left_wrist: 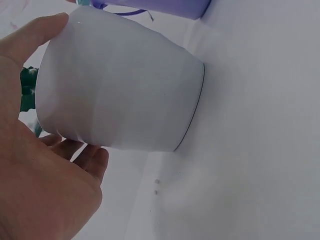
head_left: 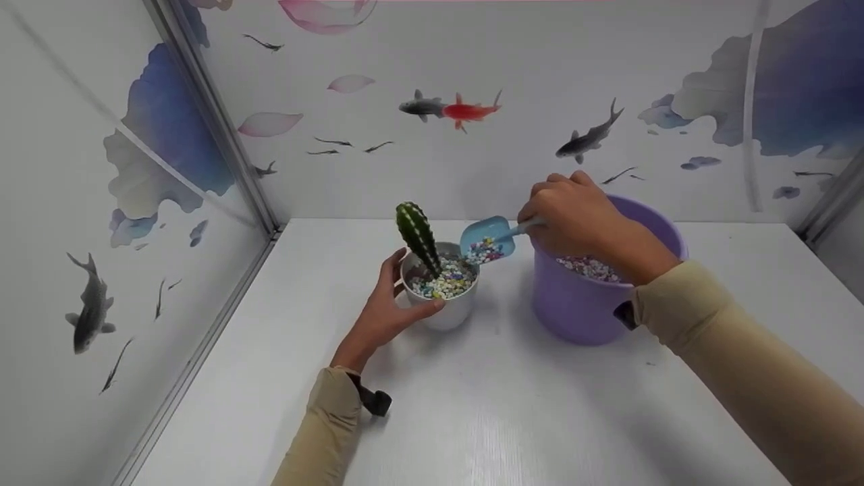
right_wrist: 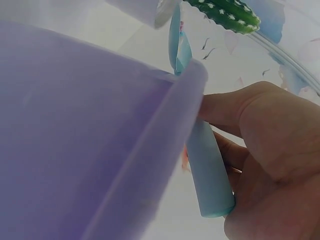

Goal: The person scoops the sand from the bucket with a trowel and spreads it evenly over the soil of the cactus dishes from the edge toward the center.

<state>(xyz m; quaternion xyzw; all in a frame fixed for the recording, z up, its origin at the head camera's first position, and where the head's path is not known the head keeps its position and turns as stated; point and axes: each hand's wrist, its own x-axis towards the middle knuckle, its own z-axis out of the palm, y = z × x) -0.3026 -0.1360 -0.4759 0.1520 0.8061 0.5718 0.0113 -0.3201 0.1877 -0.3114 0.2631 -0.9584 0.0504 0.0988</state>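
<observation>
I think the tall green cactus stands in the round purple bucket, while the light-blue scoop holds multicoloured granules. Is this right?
Not quite: the tall green cactus stands in the round white pot, not the round purple bucket, as the head view shows. The light-blue scoop does hold multicoloured granules.

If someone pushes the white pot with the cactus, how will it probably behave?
The white pot may tip if pushed near its rim, since it narrows toward the base. Its smooth-looking wall could feel slightly slippery. The small coloured pebbles inside look loose and would probably shift, so the cactus, already leaning, might sway.
</observation>
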